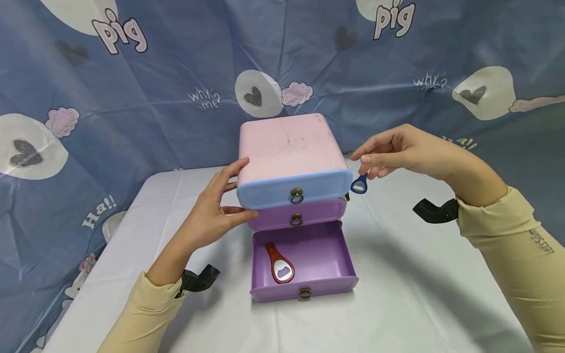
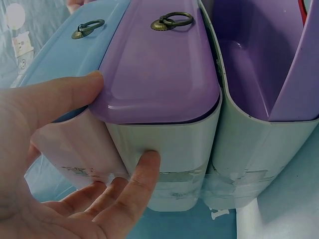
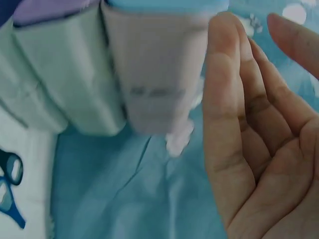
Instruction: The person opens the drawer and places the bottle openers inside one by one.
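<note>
A stacked drawer unit has a pink top casing (image 1: pixel 287 147), a blue top drawer (image 1: pixel 269 192), a purple middle drawer (image 1: pixel 273 218) and a purple bottom drawer (image 1: pixel 318 250) pulled out. Inside the bottom drawer lies a red bottle opener (image 1: pixel 282 269). My left hand (image 1: pixel 207 211) rests on the unit's left side, thumb by the front edges of the upper drawers and fingers along the casings. On the other side, my right hand (image 1: pixel 401 152) is beside the top casing, with nothing seen between its fingers (image 3: pixel 222 99). A blue bottle opener (image 1: pixel 359 185) shows just below those fingers.
In the right wrist view, two blue bottle openers (image 3: pixel 10 199) appear on the white table (image 1: pixel 397 294) beside the unit. Behind hangs a blue patterned cloth (image 1: pixel 176 59). Brass ring pulls (image 1: pixel 296 196) hang on the drawer fronts.
</note>
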### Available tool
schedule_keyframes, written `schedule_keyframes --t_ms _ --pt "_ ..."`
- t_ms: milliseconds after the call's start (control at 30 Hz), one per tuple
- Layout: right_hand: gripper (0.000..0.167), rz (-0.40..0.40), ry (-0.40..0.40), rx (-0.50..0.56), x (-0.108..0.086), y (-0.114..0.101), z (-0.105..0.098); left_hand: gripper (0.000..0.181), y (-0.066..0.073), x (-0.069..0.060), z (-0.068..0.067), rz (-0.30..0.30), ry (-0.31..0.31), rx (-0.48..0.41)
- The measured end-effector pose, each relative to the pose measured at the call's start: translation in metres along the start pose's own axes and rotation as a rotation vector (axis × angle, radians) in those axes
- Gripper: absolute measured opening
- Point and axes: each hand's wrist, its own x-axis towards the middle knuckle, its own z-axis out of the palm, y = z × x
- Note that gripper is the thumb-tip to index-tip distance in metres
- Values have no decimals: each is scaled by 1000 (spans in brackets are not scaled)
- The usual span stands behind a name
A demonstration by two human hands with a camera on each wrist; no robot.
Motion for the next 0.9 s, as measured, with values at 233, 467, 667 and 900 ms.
schedule_keyframes --t_ms 233,467,667,900 --pt "32 120 122 78 12 33 -19 113 2 1 -1 9 2 3" --pt "45 212 136 153 31 67 -21 113 1 -1 -1 7 1 -2" --pt "59 270 114 209 57 91 -11 112 -2 -2 -2 6 5 -12" --pt "62 338 97 121 83 113 3 113 -3 -2 -1 13 2 -8"
